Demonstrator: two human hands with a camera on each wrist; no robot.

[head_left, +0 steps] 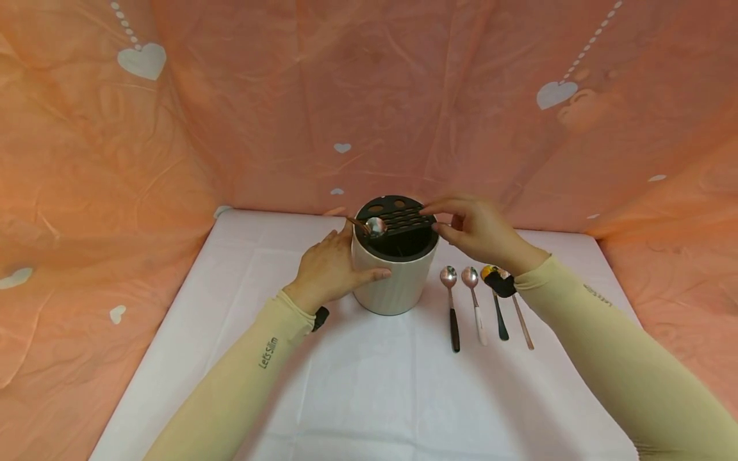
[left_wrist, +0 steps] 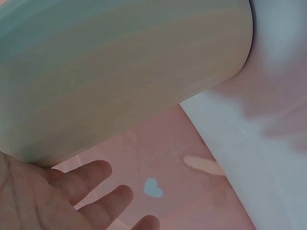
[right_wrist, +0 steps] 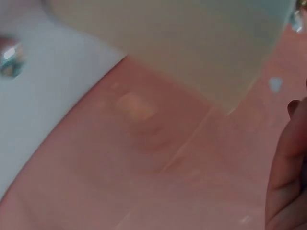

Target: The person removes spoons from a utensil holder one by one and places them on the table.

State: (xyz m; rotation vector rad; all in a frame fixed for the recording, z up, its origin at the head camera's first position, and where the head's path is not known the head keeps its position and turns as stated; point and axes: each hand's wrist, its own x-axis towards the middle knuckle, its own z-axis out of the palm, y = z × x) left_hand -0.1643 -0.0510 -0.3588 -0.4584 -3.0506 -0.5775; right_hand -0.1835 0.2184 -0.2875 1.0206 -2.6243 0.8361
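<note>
A white utensil holder [head_left: 386, 291] with a black slotted top [head_left: 398, 208] stands at the back of the table. My left hand [head_left: 325, 272] grips its left side, thumb across the front; the left wrist view shows some fingers [left_wrist: 91, 179] free of its wall. The right hand [head_left: 481, 230] is at the right rim, with index finger and thumb stretched and apart at the black top's edge. A shiny spoon [head_left: 376, 226] stands in the top near its left rim, with a coppery utensil [head_left: 357, 223] beside it; their lower parts are hidden.
To the right of the holder lie a black-handled spoon [head_left: 453, 326], a white-handled spoon [head_left: 480, 330], a dark-handled utensil [head_left: 501, 323] and a copper-handled one [head_left: 524, 326]. My right wrist's camera partly covers the last two. Pink-orange cloth [head_left: 375, 109] hangs around the white table [head_left: 346, 397].
</note>
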